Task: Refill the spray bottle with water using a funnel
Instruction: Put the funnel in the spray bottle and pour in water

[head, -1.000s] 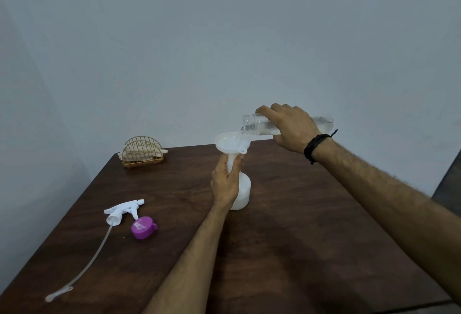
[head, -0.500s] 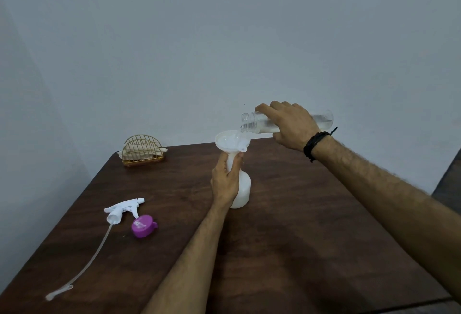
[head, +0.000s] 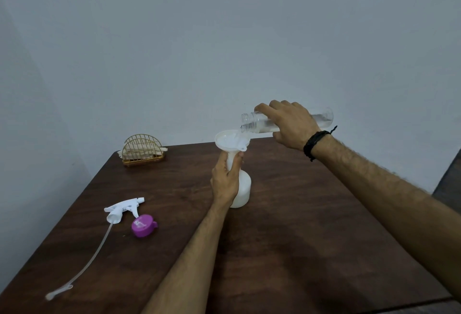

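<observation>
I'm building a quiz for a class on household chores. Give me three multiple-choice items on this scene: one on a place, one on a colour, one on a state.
1. Where does the spray head lie?
A. On the table, left of the spray bottle
B. Screwed onto the spray bottle
C. In the wire holder

2. What colour is the loose cap?
A. Green
B. Purple
C. Black

3. How is the clear bottle held?
A. Upright and capped
C. Lying on the table
B. Tipped nearly level, open mouth over the funnel

Answers:
1. A: the spray head rests on the table, left of the spray bottle, which the left hand grips.
2. B: the cap beside it is purple.
3. B: the right hand tips the clear bottle over the funnel.
</observation>
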`<state>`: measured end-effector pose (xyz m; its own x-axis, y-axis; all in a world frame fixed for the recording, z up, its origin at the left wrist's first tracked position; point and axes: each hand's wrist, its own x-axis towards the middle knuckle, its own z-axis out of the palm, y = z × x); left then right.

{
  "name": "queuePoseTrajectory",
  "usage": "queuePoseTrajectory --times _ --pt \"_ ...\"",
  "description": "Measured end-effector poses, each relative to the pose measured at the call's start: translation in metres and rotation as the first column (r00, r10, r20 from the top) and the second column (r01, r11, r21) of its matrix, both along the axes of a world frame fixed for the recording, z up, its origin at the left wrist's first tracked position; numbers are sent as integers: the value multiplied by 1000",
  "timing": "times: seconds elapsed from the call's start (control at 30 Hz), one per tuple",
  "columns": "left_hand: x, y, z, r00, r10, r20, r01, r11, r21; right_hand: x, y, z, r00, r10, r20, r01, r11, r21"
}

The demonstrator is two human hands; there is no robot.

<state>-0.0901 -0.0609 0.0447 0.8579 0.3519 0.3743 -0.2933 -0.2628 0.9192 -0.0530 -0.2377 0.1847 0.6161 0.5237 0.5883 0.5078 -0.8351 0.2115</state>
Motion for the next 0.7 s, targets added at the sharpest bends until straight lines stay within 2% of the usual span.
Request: queuePoseTrajectory --times 0.7 --pt "1 0 -1 1000 9 -14 -9 1000 1 3 1 0 999 -2 42 3 1000 -31"
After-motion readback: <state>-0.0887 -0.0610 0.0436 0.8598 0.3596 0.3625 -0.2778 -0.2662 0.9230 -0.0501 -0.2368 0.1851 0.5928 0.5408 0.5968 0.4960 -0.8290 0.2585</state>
